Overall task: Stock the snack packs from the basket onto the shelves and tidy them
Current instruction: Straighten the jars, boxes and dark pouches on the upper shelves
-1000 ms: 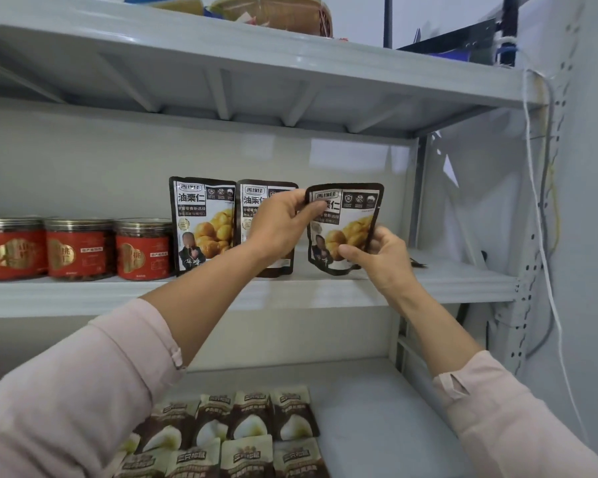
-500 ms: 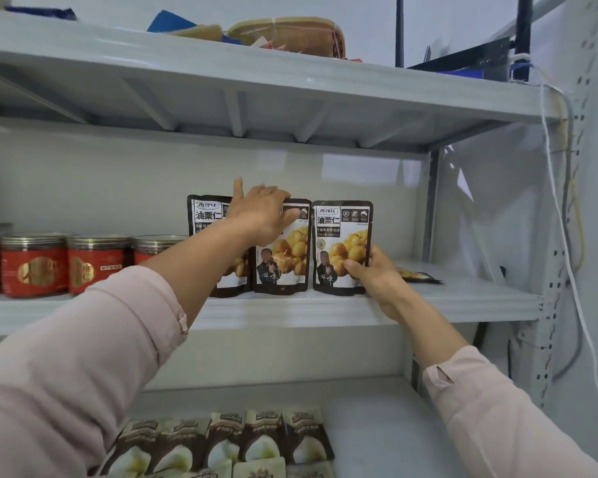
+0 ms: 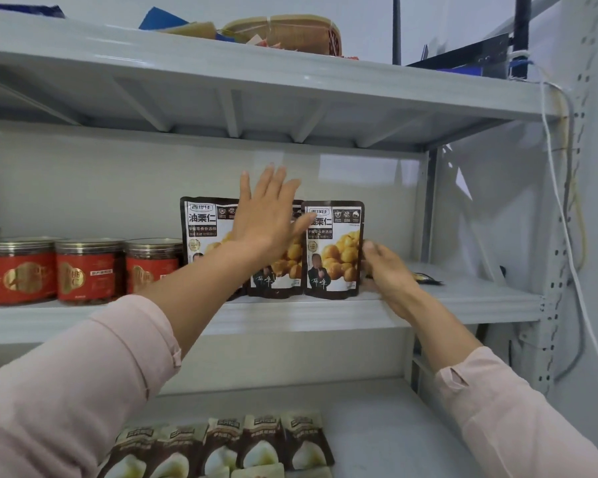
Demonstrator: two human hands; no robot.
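Three dark chestnut snack packs stand upright in a row on the middle shelf. My left hand is spread flat with straight fingers in front of the middle pack, covering its top; the left pack shows beside my forearm. My right hand rests against the right edge of the right pack, fingers loosely bent beside it, low on the shelf. The basket is not in view.
Three red-labelled jars stand left of the packs. A small dark wrapper lies on the shelf at the right. Several brown packs lie in rows on the lower shelf. A woven item and cables occupy the top and right.
My left hand let go of the middle pack's top and opened flat, lifting slightly. My right hand slid from the right pack's bottom corner to its right edge. The camera moved closer.
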